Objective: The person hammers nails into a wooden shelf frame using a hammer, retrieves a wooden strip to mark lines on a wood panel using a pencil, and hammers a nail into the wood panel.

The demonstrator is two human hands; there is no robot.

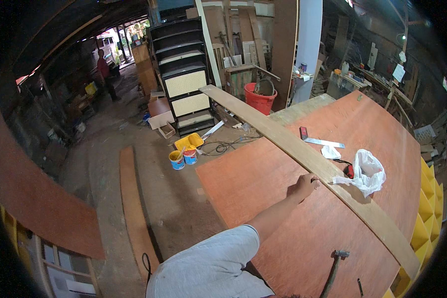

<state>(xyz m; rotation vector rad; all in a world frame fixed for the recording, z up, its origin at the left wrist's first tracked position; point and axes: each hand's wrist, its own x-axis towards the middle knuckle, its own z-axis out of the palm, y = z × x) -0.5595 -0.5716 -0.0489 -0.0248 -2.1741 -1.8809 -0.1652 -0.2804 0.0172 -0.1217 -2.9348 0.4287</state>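
My left hand reaches in from the lower left, at the near edge of a long wooden plank. Its fingers are pinched together around something small and dark that I cannot make out. The plank lies slantwise across a large reddish plywood sheet, its far end jutting past the sheet's edge. At the lower edge a hammer shows its head and part of its handle; whether it is held is hidden. My right hand is out of view. Just beyond the plank are a white plastic bag and a red tape measure.
A try square lies on the sheet near a crumpled white piece. Paint cans, a yellow tray and a cable are on the floor. Behind stand a red bucket and a black shelf unit. A person stands far left.
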